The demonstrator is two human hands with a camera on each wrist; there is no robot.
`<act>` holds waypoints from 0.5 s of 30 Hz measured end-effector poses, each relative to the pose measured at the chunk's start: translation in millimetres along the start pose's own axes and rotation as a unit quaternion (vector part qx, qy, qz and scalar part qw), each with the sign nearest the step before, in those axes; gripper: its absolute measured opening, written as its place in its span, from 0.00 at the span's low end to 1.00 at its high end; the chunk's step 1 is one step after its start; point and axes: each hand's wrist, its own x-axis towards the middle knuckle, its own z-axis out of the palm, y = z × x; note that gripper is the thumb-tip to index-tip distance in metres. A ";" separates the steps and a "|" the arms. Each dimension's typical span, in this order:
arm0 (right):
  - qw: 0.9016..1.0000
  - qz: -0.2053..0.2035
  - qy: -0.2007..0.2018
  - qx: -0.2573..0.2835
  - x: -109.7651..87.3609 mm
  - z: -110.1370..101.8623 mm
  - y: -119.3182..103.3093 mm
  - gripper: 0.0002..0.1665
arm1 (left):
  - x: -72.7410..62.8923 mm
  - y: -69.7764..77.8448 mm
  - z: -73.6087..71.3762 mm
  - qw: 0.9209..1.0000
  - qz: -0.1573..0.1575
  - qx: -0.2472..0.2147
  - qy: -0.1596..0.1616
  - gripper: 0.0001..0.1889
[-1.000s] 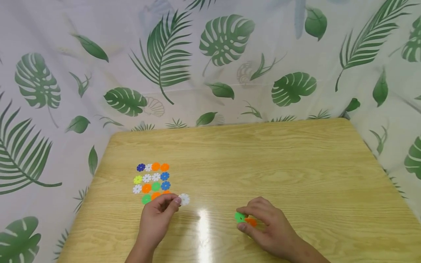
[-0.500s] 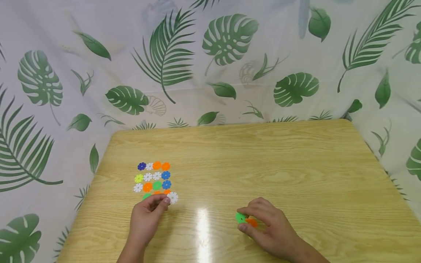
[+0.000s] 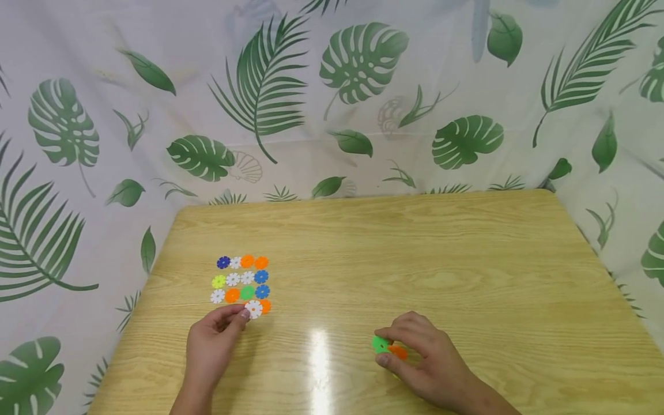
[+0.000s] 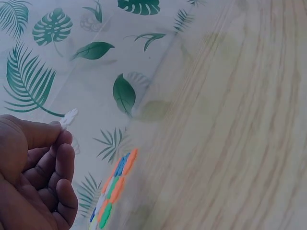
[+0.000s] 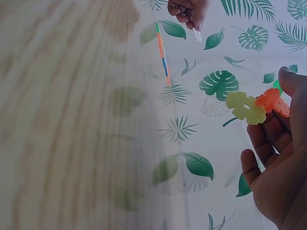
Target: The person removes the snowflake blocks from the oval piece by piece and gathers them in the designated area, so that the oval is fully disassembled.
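My left hand (image 3: 211, 343) pinches a white notched plastic disc (image 3: 253, 309) between thumb and forefinger. In the head view this disc overlaps the nearest row of a disc layout at the table's left, partly covering an orange disc (image 3: 266, 306). My right hand (image 3: 427, 360), further right, grips a small cluster of interlocking snowflake discs. A green disc (image 3: 380, 344) shows between thumb and forefinger, with an orange disc (image 3: 399, 351) beside it. The right wrist view also reveals a yellow disc (image 5: 245, 108) attached to the orange one. Left fingers hide other discs of the nearest row.
Several flat discs lie in rows on the wooden table (image 3: 441, 248), among them a dark blue disc (image 3: 223, 262), a yellow-green disc (image 3: 219, 282) and a blue disc (image 3: 263, 291). A leaf-printed cloth (image 3: 290, 115) hangs behind the table and along its sides.
My left hand has moved left with the white disc, from right of the layout to over its nearest row. The right hand and its cluster have stayed nearly still.
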 end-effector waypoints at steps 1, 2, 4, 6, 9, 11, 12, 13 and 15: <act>1.000 0.001 -0.001 0.001 0.0 0.1 0.1 0.25 | 1.0 -0.8 -1.7 1.000 -0.003 0.004 0.004 0.13; 1.000 0.002 -0.001 0.003 -0.1 0.2 0.1 0.25 | 2.1 -1.7 -3.4 1.000 -0.007 0.006 0.008 0.13; 1.000 0.004 -0.003 0.004 -0.2 0.3 0.1 0.25 | 4.3 -4.1 -7.2 1.000 -0.014 0.013 0.016 0.15; 1.000 0.006 -0.004 0.004 -0.2 0.4 0.0 0.25 | 6.8 -7.3 -11.2 0.999 -0.022 0.017 0.024 0.15; 1.000 0.009 -0.006 0.001 0.1 0.2 0.0 0.25 | 11.2 -12.2 -17.6 0.999 -0.035 0.019 0.033 0.16; 1.000 0.011 -0.008 -0.001 0.4 0.0 -0.2 0.25 | 14.5 -15.3 -21.6 0.998 -0.041 0.018 0.038 0.15; 1.000 0.012 -0.009 -0.002 0.6 -0.1 -0.2 0.25 | 16.0 -16.4 -23.4 0.998 -0.044 0.017 0.041 0.15; 1.000 0.012 -0.009 -0.002 0.7 -0.2 -0.2 0.25 | 17.5 -17.9 -25.5 0.998 -0.048 0.015 0.044 0.16; 1.000 0.012 -0.009 -0.001 1.1 -0.3 -0.1 0.25 | 20.0 -20.2 -29.0 0.997 -0.053 0.012 0.048 0.17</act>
